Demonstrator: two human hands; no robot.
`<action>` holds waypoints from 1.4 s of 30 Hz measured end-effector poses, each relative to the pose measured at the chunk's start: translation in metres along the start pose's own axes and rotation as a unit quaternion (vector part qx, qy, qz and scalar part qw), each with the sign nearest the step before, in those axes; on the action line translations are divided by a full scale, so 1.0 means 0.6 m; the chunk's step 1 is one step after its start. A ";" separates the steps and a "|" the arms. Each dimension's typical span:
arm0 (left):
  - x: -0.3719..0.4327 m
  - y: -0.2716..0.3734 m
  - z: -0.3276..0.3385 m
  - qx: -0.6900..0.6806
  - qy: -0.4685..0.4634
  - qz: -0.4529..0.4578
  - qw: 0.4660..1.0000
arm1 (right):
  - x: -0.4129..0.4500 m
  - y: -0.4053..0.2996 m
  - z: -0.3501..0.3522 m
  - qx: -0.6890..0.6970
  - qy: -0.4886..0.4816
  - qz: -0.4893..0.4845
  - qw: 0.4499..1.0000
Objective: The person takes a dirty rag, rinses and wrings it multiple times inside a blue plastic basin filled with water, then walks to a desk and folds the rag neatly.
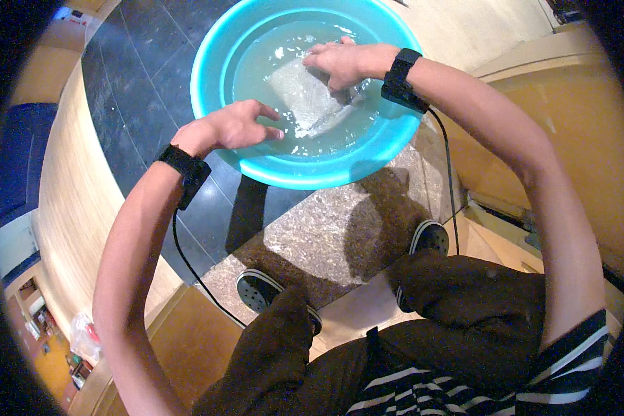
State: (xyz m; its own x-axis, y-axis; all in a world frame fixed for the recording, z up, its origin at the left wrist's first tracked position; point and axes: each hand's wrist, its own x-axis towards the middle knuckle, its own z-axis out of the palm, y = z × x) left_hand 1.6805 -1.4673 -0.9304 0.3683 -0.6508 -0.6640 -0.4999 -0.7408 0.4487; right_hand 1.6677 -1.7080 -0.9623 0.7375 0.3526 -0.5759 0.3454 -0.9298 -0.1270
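A large turquoise plastic basin [312,179] holds cloudy water with small patches of suds or glare. In it lies a pale, roughly rectangular wet item [304,96], perhaps cloth, partly at the water's surface. My right hand [338,62] rests at the item's upper right edge, fingers spread, and does not plainly grip it. Over the water at the basin's left side, my left hand [247,124] is held with thumb and forefinger apart, a little short of the item, with nothing in it. Each wrist wears a black strap with a small device and a cable.
Dark floor tiles [135,67] lie left of the basin, and a speckled stone threshold [312,234] lies below it. My feet in black clogs [260,291] stand near the threshold. Wooden door panels or frames [499,135] flank both sides. A clear plastic bag [86,335] sits at lower left.
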 end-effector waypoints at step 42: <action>0.019 -0.009 -0.026 -0.134 0.168 0.087 0.973 | -0.050 -0.066 -0.067 0.232 0.138 -0.289 0.918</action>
State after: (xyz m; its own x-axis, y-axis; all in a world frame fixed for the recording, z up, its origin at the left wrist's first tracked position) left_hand 1.6996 -1.4736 -0.9311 0.5545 -0.7544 -0.3513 -0.3718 -0.6023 0.7064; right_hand 1.6553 -1.6775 -0.9075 0.6502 0.7550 -0.0851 0.4881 -0.5009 -0.7148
